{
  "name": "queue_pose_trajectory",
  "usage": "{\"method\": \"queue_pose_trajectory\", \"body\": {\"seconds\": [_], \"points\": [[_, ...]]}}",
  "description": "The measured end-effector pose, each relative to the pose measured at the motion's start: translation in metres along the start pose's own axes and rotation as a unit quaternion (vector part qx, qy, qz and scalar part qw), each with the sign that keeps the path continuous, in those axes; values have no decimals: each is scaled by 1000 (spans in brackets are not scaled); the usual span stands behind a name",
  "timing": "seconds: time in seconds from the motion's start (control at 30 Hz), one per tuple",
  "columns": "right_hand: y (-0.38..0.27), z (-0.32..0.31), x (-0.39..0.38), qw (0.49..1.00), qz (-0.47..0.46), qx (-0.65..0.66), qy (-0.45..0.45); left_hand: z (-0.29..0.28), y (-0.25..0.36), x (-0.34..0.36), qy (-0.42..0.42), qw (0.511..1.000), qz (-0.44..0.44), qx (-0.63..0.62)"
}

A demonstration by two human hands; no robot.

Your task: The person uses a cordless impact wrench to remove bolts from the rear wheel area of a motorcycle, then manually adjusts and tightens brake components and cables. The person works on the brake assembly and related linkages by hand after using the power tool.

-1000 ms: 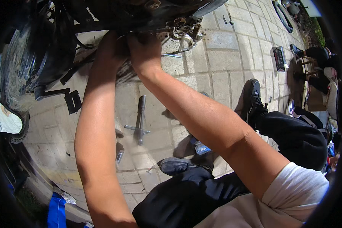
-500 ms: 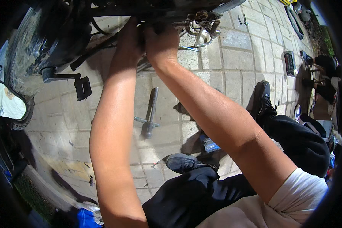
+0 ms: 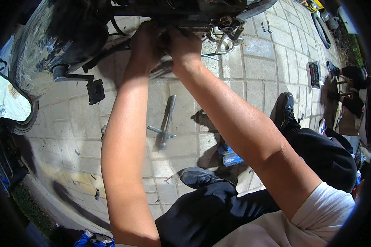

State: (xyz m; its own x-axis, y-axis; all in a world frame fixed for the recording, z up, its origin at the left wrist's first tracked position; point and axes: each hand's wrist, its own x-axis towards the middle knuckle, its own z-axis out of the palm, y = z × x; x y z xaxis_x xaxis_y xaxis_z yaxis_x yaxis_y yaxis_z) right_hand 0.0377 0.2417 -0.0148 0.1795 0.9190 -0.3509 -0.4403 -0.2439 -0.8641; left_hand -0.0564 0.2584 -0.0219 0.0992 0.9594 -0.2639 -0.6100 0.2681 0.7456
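Both my arms reach up to the dark underside of a motorcycle (image 3: 90, 37) at the top of the view. My left hand (image 3: 146, 45) and my right hand (image 3: 184, 46) press side by side against the machine's lower frame, fingers curled into the shadow. A grey metal piece (image 3: 162, 69) shows just below the two hands. Whether either hand grips it is hidden. Chrome brackets and a spring (image 3: 226, 35) hang just right of my right hand.
A grey T-shaped socket wrench (image 3: 167, 121) lies on the paving stones between my forearms. A black footpeg (image 3: 95, 90) sticks out at left, near a tyre (image 3: 24, 123). A small blue-and-white container (image 3: 231, 157) sits by my dark shoe (image 3: 202, 177). A flat dark box (image 3: 314, 74) lies at far right.
Both hands stay at the same spot under the motorcycle. My head has shifted, so the machine, the wrench and the paving slide slightly right in the picture.
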Motion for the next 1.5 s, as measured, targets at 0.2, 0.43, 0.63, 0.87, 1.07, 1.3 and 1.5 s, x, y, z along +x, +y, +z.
{"method": "queue_pose_trajectory", "body": {"seconds": [0.2, 0.43, 0.63, 0.87, 1.07, 1.3, 1.5], "points": [[-7, -11, 5, 952, 194, 215, -97, -8, 3, -13, -34, 805, 285, 520], [-10, -18, 17, 986, -17, -110, -125, 6, -1, -22, -38, 999, -6, 9], [-56, -75, 5, 906, -137, -331, -224, 22, -16, -12, -25, 990, 80, 110], [-126, -198, 68, 919, -289, -149, 224, 7, -1, -8, -31, 575, 397, 715], [-165, -177, 205, 867, -403, -89, 278, 13, 6, -15, 51, 874, 139, 463], [-165, -173, 238, 964, -179, 174, -96, 21, 0, -19, 35, 848, 208, 486], [-172, -162, 217, 947, -277, 109, -120, 10, -2, -14, 29, 859, 211, 467]]}}
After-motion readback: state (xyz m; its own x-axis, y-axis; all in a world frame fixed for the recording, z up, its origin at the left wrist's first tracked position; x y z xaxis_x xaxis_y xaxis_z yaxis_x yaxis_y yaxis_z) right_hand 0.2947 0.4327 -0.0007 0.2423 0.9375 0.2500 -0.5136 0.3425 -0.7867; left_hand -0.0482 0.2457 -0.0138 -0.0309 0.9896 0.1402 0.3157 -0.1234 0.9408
